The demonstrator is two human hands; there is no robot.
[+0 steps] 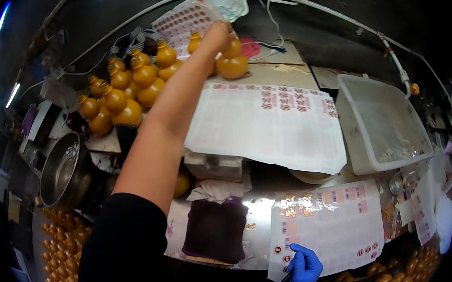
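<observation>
Two hands at work among orange bottles and sticker sheets.

The left hand reaches far out and closes around an orange bottle at the back of the bench, next to a big pile of bottles like it. The right hand, in a blue glove, presses flat on a sticker sheet near the front, fingers apart, likely to keep it from sliding. A white tub stands to the right.
</observation>
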